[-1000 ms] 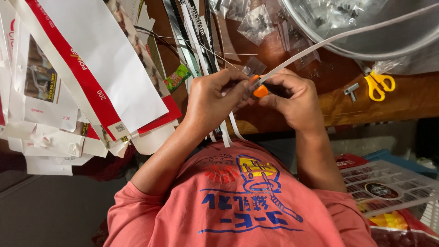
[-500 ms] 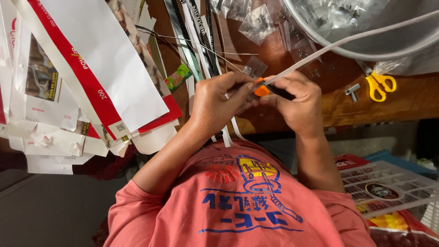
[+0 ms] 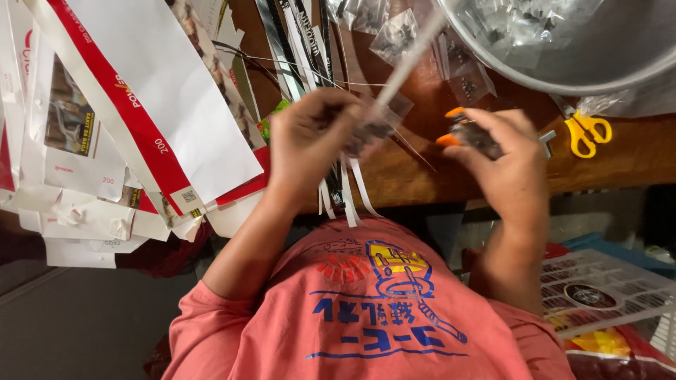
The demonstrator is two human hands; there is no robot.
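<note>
My left hand (image 3: 310,144) is closed on a long white strip (image 3: 410,51) that runs up and to the right, with a small clear plastic bag (image 3: 377,127) pinched against it. White strips (image 3: 345,193) hang below this hand. My right hand (image 3: 503,158) grips a small tool with orange handles (image 3: 458,127), held apart from the left hand, above the wooden table's (image 3: 422,176) front edge. The strip and the tool are blurred. My salmon shirt with a blue print (image 3: 380,309) fills the bottom of the view.
A large metal bowl (image 3: 563,67) with small bagged parts stands at the top right. Yellow scissors (image 3: 588,130) lie below it. White and red paper packets (image 3: 141,105) pile up at the left. Clear bags (image 3: 394,32) lie at the top. A white grid tray (image 3: 598,288) sits lower right.
My hands were together on the strip and the orange tool. They have come apart: the left keeps the strip, which has swung steeper, and the right has moved away to the right with the tool.
</note>
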